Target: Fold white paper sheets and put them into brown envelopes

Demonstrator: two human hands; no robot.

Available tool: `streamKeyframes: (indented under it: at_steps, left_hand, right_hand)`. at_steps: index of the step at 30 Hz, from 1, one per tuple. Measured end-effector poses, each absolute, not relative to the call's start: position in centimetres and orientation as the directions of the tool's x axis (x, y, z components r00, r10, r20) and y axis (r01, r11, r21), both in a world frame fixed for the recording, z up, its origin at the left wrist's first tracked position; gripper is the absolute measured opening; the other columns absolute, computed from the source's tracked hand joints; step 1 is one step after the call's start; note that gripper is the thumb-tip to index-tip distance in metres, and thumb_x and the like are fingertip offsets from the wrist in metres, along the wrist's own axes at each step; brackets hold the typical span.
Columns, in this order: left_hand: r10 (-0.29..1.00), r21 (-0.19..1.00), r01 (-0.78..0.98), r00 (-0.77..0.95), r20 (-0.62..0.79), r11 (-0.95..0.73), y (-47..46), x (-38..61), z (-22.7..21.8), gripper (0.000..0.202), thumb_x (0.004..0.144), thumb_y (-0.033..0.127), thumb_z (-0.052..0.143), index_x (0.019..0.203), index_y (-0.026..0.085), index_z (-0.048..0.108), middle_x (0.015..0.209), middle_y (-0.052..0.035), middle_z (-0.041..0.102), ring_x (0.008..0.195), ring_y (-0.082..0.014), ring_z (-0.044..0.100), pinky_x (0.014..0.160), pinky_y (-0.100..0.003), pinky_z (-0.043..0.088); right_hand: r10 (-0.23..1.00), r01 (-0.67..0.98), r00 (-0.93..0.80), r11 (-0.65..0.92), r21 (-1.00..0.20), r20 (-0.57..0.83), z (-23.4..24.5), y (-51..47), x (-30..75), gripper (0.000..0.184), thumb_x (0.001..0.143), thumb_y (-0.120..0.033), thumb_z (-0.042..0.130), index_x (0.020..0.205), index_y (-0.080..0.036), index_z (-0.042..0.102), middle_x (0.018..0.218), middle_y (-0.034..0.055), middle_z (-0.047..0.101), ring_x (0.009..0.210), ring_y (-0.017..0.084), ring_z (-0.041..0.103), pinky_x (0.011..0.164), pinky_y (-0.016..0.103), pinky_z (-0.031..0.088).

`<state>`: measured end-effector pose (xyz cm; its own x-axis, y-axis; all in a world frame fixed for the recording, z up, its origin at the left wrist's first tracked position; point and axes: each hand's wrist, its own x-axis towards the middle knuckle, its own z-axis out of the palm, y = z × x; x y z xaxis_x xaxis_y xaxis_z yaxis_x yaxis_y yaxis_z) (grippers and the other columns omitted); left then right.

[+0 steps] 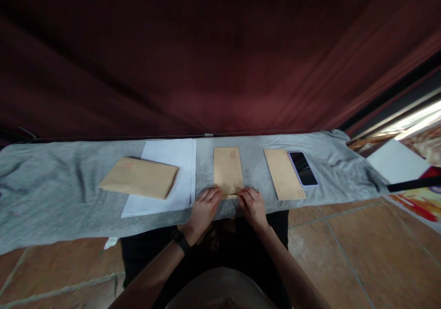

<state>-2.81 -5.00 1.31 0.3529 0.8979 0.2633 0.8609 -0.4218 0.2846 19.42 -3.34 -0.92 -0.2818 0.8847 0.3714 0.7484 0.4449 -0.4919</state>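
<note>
A brown paper envelope (228, 167) lies lengthwise in front of me on the grey cloth. At its near left corner, my left hand (206, 204) has its fingers closed on the edge. My right hand (252, 204) grips the near right corner in the same way. Between the hands runs a narrow folded strip, the envelope's flap, along the near end. The fingertips partly hide both corners. A dark watch band circles my left wrist.
Left, a stack of brown envelopes (143, 176) rests partly on white paper sheets (188, 171). To the right lie another brown envelope (283, 173) and a phone (303, 168) in a purple case. Grey cloth (69, 180) covers the narrow table; a dark red curtain (220, 70) hangs behind.
</note>
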Motion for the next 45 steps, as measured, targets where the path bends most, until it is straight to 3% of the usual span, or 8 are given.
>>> streamKeyframes:
  at_steps: [4, 7, 9, 13, 25, 32, 39, 45]
  left_hand:
    - [0.894, 0.173, 0.888, 0.382, 0.235, -0.425, -6.1, -2.3, 0.9, 0.044, 0.093, 0.006, 0.048, 0.132, 0.019, 0.063, 0.137, -0.0083, 0.065, 0.127, -0.0232, 0.06, 0.107, -0.039, 0.05]
    - [0.895, 0.096, 0.903, 0.391, 0.217, -0.418, -7.2, -1.5, 0.4, 0.047, 0.096, 0.014, 0.046, 0.142, 0.018, 0.055, 0.15, -0.0096, 0.054, 0.14, -0.0262, 0.048, 0.112, -0.042, 0.045]
    - [0.898, 0.062, 0.913, 0.381, 0.219, -0.403, -7.9, -1.0, 0.0, 0.053, 0.096, 0.019, 0.045, 0.148, 0.012, 0.048, 0.156, -0.0128, 0.046, 0.147, -0.0277, 0.039, 0.117, -0.044, 0.039]
    - [0.894, 0.007, 0.919, 0.382, 0.233, -0.395, -8.6, -0.4, -0.7, 0.065, 0.09, 0.011, 0.039, 0.156, 0.007, 0.034, 0.162, -0.0143, 0.036, 0.152, -0.0259, 0.029, 0.124, -0.045, 0.027]
    - [0.843, -0.065, 0.879, 0.472, 0.257, -0.472, -8.1, -2.4, -0.7, 0.071, 0.097, 0.037, 0.05, 0.159, 0.009, 0.027, 0.163, -0.0154, 0.031, 0.152, -0.027, 0.029, 0.124, -0.043, 0.028]
    - [0.844, -0.084, 0.881, 0.47, 0.259, -0.465, -8.0, -2.5, -1.6, 0.075, 0.097, 0.04, 0.053, 0.16, 0.011, 0.024, 0.161, -0.0186, 0.035, 0.149, -0.0287, 0.034, 0.124, -0.046, 0.03]
    - [0.801, -0.126, 0.865, 0.499, 0.331, -0.487, -7.8, -2.9, -2.4, 0.07, 0.095, 0.044, 0.054, 0.155, 0.011, 0.038, 0.16, -0.0181, 0.038, 0.149, -0.0306, 0.035, 0.123, -0.046, 0.032]
    - [0.813, -0.113, 0.871, 0.487, 0.319, -0.478, -7.9, -2.8, -2.3, 0.068, 0.093, 0.032, 0.052, 0.156, 0.013, 0.036, 0.161, -0.016, 0.037, 0.15, -0.0284, 0.032, 0.123, -0.044, 0.033]
  right_hand:
    - [0.89, 0.776, -0.256, 0.421, -0.469, 0.377, -0.7, -3.6, 18.9, 0.022, 0.104, -0.024, 0.046, 0.112, -0.023, 0.067, 0.111, 0.0086, 0.071, 0.105, 0.022, 0.064, 0.092, 0.04, 0.048]
    - [0.874, 0.764, -0.308, 0.463, -0.45, 0.376, -0.3, -4.7, 17.9, 0.032, 0.104, -0.02, 0.04, 0.128, -0.02, 0.062, 0.125, 0.0113, 0.068, 0.118, 0.025, 0.061, 0.103, 0.045, 0.046]
    - [0.847, 0.722, -0.389, 0.525, -0.451, 0.362, 0.0, -5.8, 16.8, 0.04, 0.104, -0.022, 0.039, 0.141, -0.018, 0.054, 0.137, 0.0117, 0.063, 0.13, 0.024, 0.055, 0.112, 0.047, 0.043]
    - [0.832, 0.716, -0.45, 0.553, -0.427, 0.323, 0.2, -7.6, 14.9, 0.053, 0.104, -0.029, 0.04, 0.155, -0.013, 0.036, 0.152, 0.0135, 0.051, 0.144, 0.025, 0.044, 0.118, 0.048, 0.04]
    - [0.843, 0.794, -0.43, 0.524, -0.309, 0.323, -0.7, -6.7, 18.1, 0.054, 0.103, -0.023, 0.043, 0.156, -0.017, 0.035, 0.155, 0.0111, 0.048, 0.143, 0.024, 0.046, 0.119, 0.048, 0.04]
    - [0.847, 0.816, -0.403, 0.504, -0.283, 0.348, -1.0, -6.5, 18.4, 0.054, 0.103, -0.024, 0.043, 0.156, -0.017, 0.036, 0.154, 0.0102, 0.05, 0.14, 0.025, 0.049, 0.12, 0.047, 0.038]
    - [0.855, 0.854, -0.309, 0.442, -0.274, 0.415, -1.5, -6.8, 17.6, 0.053, 0.103, -0.025, 0.044, 0.155, -0.019, 0.037, 0.152, 0.0081, 0.053, 0.139, 0.023, 0.051, 0.12, 0.045, 0.037]
    - [0.855, 0.856, -0.307, 0.44, -0.271, 0.417, -1.3, -7.0, 17.6, 0.054, 0.102, -0.024, 0.044, 0.156, -0.021, 0.037, 0.152, 0.0069, 0.052, 0.139, 0.023, 0.051, 0.119, 0.046, 0.039]
